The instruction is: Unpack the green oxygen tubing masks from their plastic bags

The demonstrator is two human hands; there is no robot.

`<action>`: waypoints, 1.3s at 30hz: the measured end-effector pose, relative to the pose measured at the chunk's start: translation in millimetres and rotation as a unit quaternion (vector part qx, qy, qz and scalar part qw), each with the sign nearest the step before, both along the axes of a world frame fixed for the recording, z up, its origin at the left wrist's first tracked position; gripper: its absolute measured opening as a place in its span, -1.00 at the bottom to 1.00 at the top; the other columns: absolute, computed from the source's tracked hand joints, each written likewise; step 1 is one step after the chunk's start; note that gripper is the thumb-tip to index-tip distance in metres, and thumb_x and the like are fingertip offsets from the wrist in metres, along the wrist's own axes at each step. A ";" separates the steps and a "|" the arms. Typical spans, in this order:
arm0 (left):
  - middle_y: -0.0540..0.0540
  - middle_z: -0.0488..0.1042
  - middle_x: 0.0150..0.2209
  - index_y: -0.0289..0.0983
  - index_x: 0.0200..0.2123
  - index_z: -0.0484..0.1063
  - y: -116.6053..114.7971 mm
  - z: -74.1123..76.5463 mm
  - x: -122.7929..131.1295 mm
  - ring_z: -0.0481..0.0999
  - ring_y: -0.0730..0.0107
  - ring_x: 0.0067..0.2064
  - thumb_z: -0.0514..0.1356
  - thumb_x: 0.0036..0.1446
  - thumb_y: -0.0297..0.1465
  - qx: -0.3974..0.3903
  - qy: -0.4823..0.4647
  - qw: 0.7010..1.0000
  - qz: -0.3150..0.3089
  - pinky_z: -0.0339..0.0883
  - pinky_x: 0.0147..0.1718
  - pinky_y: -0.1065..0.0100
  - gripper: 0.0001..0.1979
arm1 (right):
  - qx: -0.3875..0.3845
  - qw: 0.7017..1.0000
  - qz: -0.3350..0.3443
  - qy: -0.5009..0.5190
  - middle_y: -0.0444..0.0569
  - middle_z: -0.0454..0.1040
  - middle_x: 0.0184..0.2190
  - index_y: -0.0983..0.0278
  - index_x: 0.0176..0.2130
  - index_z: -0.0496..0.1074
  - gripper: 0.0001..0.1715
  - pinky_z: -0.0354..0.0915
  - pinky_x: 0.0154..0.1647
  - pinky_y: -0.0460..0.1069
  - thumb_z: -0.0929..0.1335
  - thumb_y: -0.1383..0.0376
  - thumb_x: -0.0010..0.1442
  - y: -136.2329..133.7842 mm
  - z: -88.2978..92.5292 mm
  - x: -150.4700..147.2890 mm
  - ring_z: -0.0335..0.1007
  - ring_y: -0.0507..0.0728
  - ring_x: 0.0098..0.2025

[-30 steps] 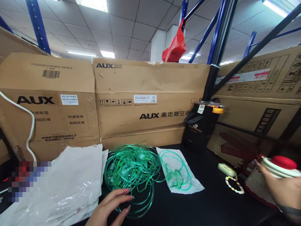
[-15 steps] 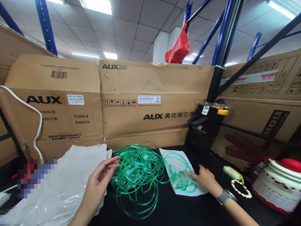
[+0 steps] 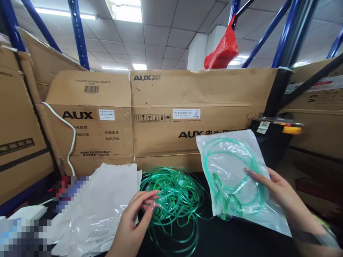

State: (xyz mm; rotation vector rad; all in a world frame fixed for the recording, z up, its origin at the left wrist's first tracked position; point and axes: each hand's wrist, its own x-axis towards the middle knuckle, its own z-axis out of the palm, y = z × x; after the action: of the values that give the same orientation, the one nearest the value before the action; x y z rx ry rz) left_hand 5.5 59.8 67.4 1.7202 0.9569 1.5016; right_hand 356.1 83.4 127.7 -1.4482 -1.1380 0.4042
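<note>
My right hand [image 3: 278, 189] grips the right side of a flat, clear-fronted plastic pouch [image 3: 278, 225], thumb on its front and fingers behind. Inside the pouch, a coil of thin green tubing [image 3: 230, 142] shows, with a darker green strap-like piece low on the left. The pouch is lifted and tilted toward me. On the black table lies a tangled heap of green clear tubing [image 3: 177, 192]. My left hand [image 3: 139, 214] is at its near left edge, fingers loosely curled and thumb apart from them, with nothing visible held.
A stack of white plastic pouches [image 3: 107, 200] lies left of the heap on the black table [image 3: 206, 239]. Large cardboard boxes [image 3: 155, 142] stand behind. A black bag [image 3: 268, 146] is at the back right, and a white cable [image 3: 73, 135] hangs at left.
My right hand has picked up the pouch of tubing from the table and raised it. My left hand stays beside the heap. The camera view has turned left.
</note>
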 end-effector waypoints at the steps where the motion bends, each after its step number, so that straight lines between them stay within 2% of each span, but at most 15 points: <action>1: -0.08 0.44 -0.21 -0.18 -0.14 0.42 0.4 3.3 -3.3 0.46 0.36 -0.23 0.10 0.12 -0.34 -0.001 -0.018 1.000 0.016 0.32 -0.20 0.38 -0.76 | 0.002 0.990 0.080 0.120 -0.02 0.53 -0.40 0.26 -0.23 0.41 -0.63 0.35 -0.45 -0.01 0.37 0.14 -0.06 1.2 4.3 -15.1 0.47 0.18 -0.47; 2: -0.09 0.45 -0.20 -0.19 -0.14 0.42 1.6 6.6 -7.4 0.46 0.35 -0.22 0.11 0.11 -0.32 -0.007 -0.035 0.999 0.029 0.32 -0.21 0.38 -0.76 | 0.009 0.967 0.134 0.216 -0.08 0.53 -0.45 0.23 -0.27 0.41 -0.64 0.35 -0.49 -0.03 0.41 0.17 -0.13 3.7 3.4 -32.1 0.45 0.14 -0.52; 4: -0.12 0.45 -0.16 -0.23 -0.11 0.40 6.4 12.0 -17.8 0.46 0.31 -0.20 0.10 0.11 -0.26 -0.033 -0.070 0.996 0.048 0.33 -0.28 0.39 -0.70 | -0.017 0.913 0.258 0.315 -0.14 0.52 -0.48 0.20 -0.28 0.42 -0.57 0.35 -0.50 -0.05 0.49 0.25 -0.25 11.0 -12.4 -69.2 0.42 0.09 -0.55; 8: -0.23 0.51 -0.21 -0.37 -0.07 0.37 22.3 14.5 -43.2 0.49 0.18 -0.25 -0.09 0.12 -0.03 -0.143 -0.120 0.982 0.043 0.36 -0.39 0.28 -0.43 | -0.115 0.830 0.433 0.333 -0.11 0.51 -0.45 0.26 -0.28 0.43 -0.63 0.34 -0.42 -0.07 0.49 0.24 -0.15 19.3 -67.2 -131.0 0.41 0.04 -0.49; 9: -0.23 0.52 -0.22 -0.38 -0.10 0.39 25.8 13.5 -48.4 0.50 0.16 -0.26 -0.13 0.11 0.00 -0.163 -0.111 0.979 0.044 0.36 -0.34 0.23 -0.38 | -0.134 0.816 0.460 0.322 -0.11 0.50 -0.46 0.28 -0.30 0.43 -0.66 0.32 -0.42 -0.09 0.48 0.25 -0.13 18.5 -78.1 -139.5 0.40 0.02 -0.49; 11: -0.20 0.53 -0.21 -0.34 -0.16 0.44 30.3 10.9 -54.9 0.49 0.14 -0.22 -0.05 0.07 0.01 -0.168 -0.040 0.982 0.077 0.32 -0.21 0.17 -0.42 | -0.156 0.800 0.492 0.306 -0.11 0.49 -0.46 0.29 -0.30 0.43 -0.70 0.31 -0.40 -0.11 0.47 0.25 -0.08 14.7 -92.4 -147.3 0.38 0.00 -0.48; 15: -0.09 0.53 -0.19 -0.22 -0.26 0.48 31.4 6.3 -54.6 0.43 0.13 -0.11 0.23 -0.10 -0.15 -0.094 0.115 0.973 0.177 0.21 -0.07 0.18 -0.66 | -0.160 0.807 0.493 0.283 -0.11 0.48 -0.42 0.29 -0.29 0.43 -0.71 0.30 -0.36 -0.10 0.46 0.23 -0.05 7.5 -99.4 -142.8 0.37 0.01 -0.42; 18: -0.06 0.54 -0.24 -0.20 -0.34 0.49 30.7 3.6 -52.5 0.44 0.17 -0.12 0.25 -0.12 -0.21 -0.092 0.112 0.971 0.192 0.21 -0.07 0.22 -0.74 | -0.155 0.819 0.484 0.265 -0.10 0.47 -0.41 0.30 -0.30 0.43 -0.70 0.29 -0.36 -0.08 0.47 0.23 -0.07 6.2 -100.7 -140.8 0.36 0.03 -0.41; 21: -0.09 0.55 -0.27 -0.20 -0.40 0.52 33.1 -1.1 -54.1 0.43 0.10 -0.12 0.26 -0.16 -0.22 -0.105 0.103 0.965 0.219 0.22 -0.08 0.15 -0.77 | -0.151 0.821 0.484 0.261 -0.11 0.47 -0.42 0.31 -0.31 0.44 -0.69 0.27 -0.38 -0.09 0.47 0.22 -0.08 6.5 -103.2 -143.2 0.34 0.02 -0.42; 24: -0.11 0.58 -0.32 -0.18 -0.46 0.57 37.5 -7.2 -55.9 0.36 0.01 -0.06 0.27 -0.19 -0.25 -0.054 0.113 0.958 0.258 0.13 -0.01 0.08 -0.82 | -0.152 0.822 0.480 0.267 -0.11 0.47 -0.42 0.30 -0.30 0.44 -0.68 0.26 -0.37 -0.10 0.47 0.22 -0.09 7.3 -105.6 -146.3 0.33 0.01 -0.42; 28: -0.09 0.59 -0.38 -0.15 -0.52 0.57 40.4 -11.1 -55.8 0.38 0.02 -0.10 0.27 -0.21 -0.29 -0.030 0.105 0.957 0.267 0.12 -0.02 0.10 -0.88 | -0.163 0.823 0.475 0.266 -0.12 0.47 -0.44 0.30 -0.32 0.45 -0.68 0.26 -0.38 -0.10 0.47 0.18 -0.09 8.9 -106.5 -147.8 0.34 0.01 -0.44; 30: -0.08 0.58 -0.36 -0.18 -0.50 0.57 40.4 -10.4 -56.9 0.42 0.07 -0.16 0.26 -0.19 -0.28 -0.043 0.088 0.956 0.276 0.19 -0.08 0.15 -0.86 | -0.182 0.819 0.481 0.252 -0.09 0.48 -0.42 0.31 -0.30 0.46 -0.64 0.26 -0.38 -0.09 0.45 0.13 -0.06 9.3 -105.4 -146.4 0.35 0.03 -0.43; 33: -0.11 0.56 -0.36 -0.26 -0.42 0.54 40.0 -7.0 -61.0 0.46 0.16 -0.32 0.24 -0.15 -0.19 -0.075 0.048 0.948 0.307 0.31 -0.30 0.23 -0.72 | -0.230 0.810 0.497 0.213 -0.03 0.50 -0.39 0.35 -0.28 0.47 -0.58 0.27 -0.35 -0.07 0.42 0.08 -0.05 9.4 -102.9 -141.9 0.39 0.08 -0.40; 36: -0.05 0.51 -0.49 -0.30 -0.25 0.48 39.7 -2.2 -62.6 0.44 0.31 -0.47 0.24 -0.14 -0.12 -0.095 0.000 0.941 0.324 0.31 -0.50 0.36 -0.57 | -0.254 0.813 0.489 0.190 0.00 0.51 -0.43 0.39 -0.36 0.49 -0.58 0.27 -0.39 -0.08 0.44 0.07 -0.08 9.6 -101.9 -138.6 0.39 0.08 -0.44; 39: 0.05 0.46 -0.57 -0.28 -0.07 0.33 38.2 2.2 -55.0 0.41 0.45 -0.57 0.27 -0.15 -0.13 -0.144 -0.137 0.950 0.242 0.31 -0.57 0.45 -0.44 | -0.231 0.825 0.462 0.228 -0.03 0.50 -0.50 0.39 -0.43 0.49 -0.60 0.25 -0.45 -0.11 0.44 0.07 -0.08 10.8 -104.1 -139.2 0.37 0.04 -0.49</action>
State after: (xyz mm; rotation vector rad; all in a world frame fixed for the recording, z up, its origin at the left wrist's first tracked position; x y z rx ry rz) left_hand -49.5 98.0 69.6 1.0790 1.4309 1.7399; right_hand 216.9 94.2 23.7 -0.9834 -1.3217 1.7152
